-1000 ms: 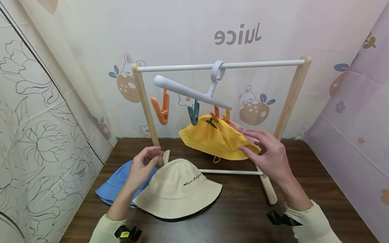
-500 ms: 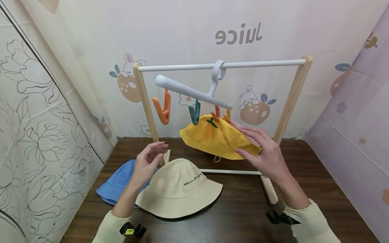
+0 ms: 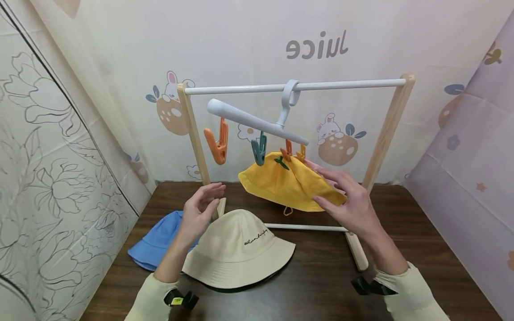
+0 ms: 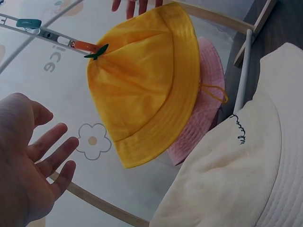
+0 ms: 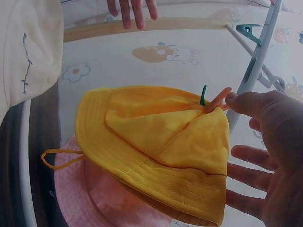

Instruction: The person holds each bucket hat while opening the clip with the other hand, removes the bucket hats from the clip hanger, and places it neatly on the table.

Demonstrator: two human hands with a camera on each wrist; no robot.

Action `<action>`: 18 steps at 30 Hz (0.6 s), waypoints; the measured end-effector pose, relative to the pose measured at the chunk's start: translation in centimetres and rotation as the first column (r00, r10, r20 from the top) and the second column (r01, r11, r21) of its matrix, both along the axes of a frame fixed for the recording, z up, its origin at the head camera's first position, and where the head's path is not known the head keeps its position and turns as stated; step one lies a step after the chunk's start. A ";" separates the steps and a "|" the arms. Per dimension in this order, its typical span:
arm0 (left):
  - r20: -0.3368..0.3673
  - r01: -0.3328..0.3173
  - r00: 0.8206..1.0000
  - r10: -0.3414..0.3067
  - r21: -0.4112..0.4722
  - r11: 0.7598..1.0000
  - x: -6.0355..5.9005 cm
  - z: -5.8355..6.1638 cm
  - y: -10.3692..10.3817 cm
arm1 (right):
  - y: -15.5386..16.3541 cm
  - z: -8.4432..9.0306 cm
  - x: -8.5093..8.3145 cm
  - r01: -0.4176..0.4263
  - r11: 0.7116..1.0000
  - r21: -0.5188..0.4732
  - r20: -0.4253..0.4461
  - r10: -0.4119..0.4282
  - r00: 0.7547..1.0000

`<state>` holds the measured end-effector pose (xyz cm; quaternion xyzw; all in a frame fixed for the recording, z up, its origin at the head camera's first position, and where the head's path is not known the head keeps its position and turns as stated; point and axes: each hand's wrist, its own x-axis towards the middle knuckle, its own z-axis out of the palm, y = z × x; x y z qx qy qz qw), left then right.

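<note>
A yellow bucket hat (image 3: 281, 185) with a green sprout hangs by an orange clip (image 3: 287, 150) from a white clip hanger (image 3: 249, 121). Behind it hangs a pink hat (image 4: 212, 66), mostly hidden. My right hand (image 3: 355, 207) is at the yellow hat's right side, fingers extended along its edge and thumb across its front in the head view. My left hand (image 3: 199, 214) hovers with loosely spread fingers and nothing in it, left of the yellow hat. Below it a beige bucket hat (image 3: 237, 249) with dark lettering lies on the table, overlapping a blue hat (image 3: 156, 240).
The hanger hooks over the white top bar (image 3: 345, 84) of a wooden-legged rack (image 3: 387, 133). An orange clip (image 3: 218, 145) and a teal clip (image 3: 259, 149) hang without hats at the hanger's left. A yellow clip (image 3: 300, 153) is near its right end. Printed curtains surround the brown table (image 3: 313, 276).
My left hand has moved slightly right and up, its fingers spreading a little. My right thumb has slid slightly left across the yellow hat. The hats have stayed nearly still.
</note>
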<state>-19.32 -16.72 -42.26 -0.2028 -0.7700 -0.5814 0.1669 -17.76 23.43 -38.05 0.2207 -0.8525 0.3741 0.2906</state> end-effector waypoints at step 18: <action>-0.008 0.004 1.000 -0.004 -0.015 1.000 -0.7 0.7 1.3 | -0.6 -0.4 -0.7 0.014 1.000 0.004 0.030 -0.014 0.999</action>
